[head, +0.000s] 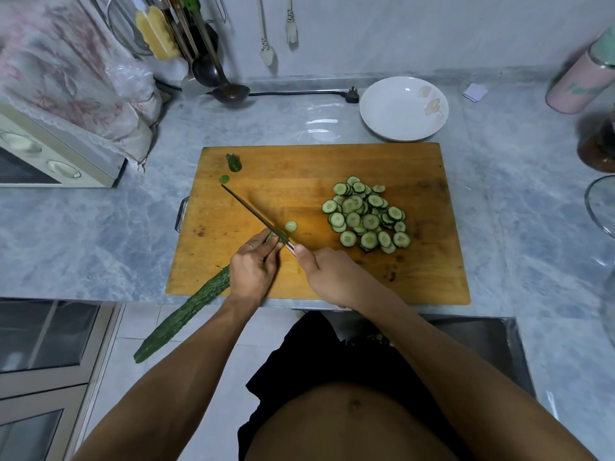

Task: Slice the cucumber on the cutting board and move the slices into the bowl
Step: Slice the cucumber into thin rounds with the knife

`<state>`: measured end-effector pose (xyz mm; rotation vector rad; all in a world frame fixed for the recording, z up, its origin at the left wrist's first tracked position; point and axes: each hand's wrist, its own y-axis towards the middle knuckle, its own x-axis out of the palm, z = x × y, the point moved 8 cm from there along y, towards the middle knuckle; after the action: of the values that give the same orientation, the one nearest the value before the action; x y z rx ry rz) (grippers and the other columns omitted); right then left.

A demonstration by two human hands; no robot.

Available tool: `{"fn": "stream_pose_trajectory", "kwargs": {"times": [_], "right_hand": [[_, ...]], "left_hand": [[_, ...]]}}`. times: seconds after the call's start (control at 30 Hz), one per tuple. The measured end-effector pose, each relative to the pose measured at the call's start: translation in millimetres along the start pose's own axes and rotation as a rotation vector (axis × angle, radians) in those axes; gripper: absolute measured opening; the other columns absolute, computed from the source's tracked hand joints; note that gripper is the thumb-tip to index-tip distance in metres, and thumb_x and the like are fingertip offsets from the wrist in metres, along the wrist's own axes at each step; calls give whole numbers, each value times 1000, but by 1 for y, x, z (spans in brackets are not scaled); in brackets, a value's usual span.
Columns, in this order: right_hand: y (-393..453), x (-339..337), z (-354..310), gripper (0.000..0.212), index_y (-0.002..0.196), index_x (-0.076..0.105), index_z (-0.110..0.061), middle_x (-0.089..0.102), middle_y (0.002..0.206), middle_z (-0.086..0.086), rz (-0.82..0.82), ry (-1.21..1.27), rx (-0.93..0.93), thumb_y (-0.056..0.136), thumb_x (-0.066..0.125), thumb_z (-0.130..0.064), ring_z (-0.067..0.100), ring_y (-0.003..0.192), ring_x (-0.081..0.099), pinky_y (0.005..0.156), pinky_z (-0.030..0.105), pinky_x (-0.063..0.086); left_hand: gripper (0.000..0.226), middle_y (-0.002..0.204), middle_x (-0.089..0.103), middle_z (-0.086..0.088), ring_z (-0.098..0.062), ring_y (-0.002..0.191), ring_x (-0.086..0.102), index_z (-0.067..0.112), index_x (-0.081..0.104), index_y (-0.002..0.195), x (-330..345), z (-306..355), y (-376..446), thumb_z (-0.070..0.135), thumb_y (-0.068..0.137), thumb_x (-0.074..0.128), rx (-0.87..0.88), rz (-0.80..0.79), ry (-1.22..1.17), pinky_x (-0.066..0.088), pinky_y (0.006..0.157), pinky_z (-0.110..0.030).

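A long dark green cucumber [186,314] lies slantwise, its lower end hanging past the front edge of the wooden cutting board [299,168]. My left hand [254,264] grips its cut end. My right hand [324,271] holds the knife [253,212], blade set against that end, one fresh slice [291,226] lying just right of the blade. A heap of several slices [366,214] sits on the board's right half. The white bowl [403,108] with a flower print stands behind the board, nothing inside it.
A cucumber tip [234,162] and a small peel piece [224,179] lie at the board's far left. A cloth-covered oven [56,154] stands left, ladles [229,91] and a plug cord behind, a pink flask [582,81] and a glass lid [599,204] right.
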<state>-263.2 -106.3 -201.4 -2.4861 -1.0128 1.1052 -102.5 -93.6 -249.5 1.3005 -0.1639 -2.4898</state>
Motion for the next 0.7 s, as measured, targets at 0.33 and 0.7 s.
{"fn": "stream_pose_trajectory", "kwargs": {"times": [0.33, 0.7], "right_hand": [[7, 6, 1, 63, 59, 44, -16, 46, 61, 1, 52, -28, -37, 106, 18, -48, 29, 82, 52, 71, 31, 32], [-26, -11, -1, 61, 64, 45, -9, 49, 63, 9, 27, -38, -80, 106, 22, -48, 19, 58, 47, 53, 28, 32]], "left_hand": [[24, 117, 70, -13, -22, 101, 69, 6, 77, 103, -5, 0, 1, 18, 87, 64, -16, 5, -79, 48, 92, -19], [29, 120, 69, -10, -18, 107, 67, 7, 77, 105, -5, -2, 1, 24, 88, 59, -55, 7, -129, 48, 98, -23]]}}
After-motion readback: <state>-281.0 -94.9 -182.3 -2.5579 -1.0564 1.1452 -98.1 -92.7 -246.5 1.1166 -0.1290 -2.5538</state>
